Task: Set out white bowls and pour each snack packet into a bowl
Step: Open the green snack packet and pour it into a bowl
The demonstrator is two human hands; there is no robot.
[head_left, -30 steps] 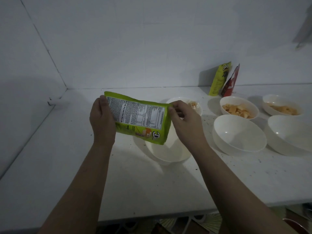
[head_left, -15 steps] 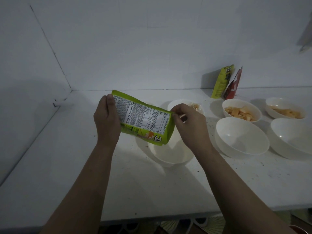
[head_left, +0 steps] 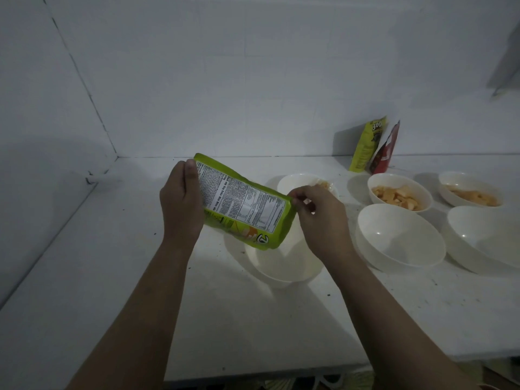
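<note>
Green and crinkly, the snack packet (head_left: 244,207) is up in the air in front of us, tipped down to the right, over the empty white bowl (head_left: 284,263) that sits near the middle of the counter (head_left: 84,291). Our left hand (head_left: 181,205) holds the packet's high end, with the fingers curled round behind it and the thumb on the edge. Our right hand (head_left: 320,218) pinches the packet's right edge with the thumb and first finger; the other fingers are curled in.

We think the packet is light and soft, and a bit slippery. The snacks inside may break if we squeeze hard. So we should hold it by the flat sealed edges, not the puffy middle, and pull gently so nothing flies out.

Two more empty bowls (head_left: 399,237) sit to the right, near the counter's front. Behind them three bowls hold snacks (head_left: 398,194). A yellow-green packet (head_left: 365,147) and a red packet (head_left: 384,153) lean against the wall at the counter's back edge.
</note>
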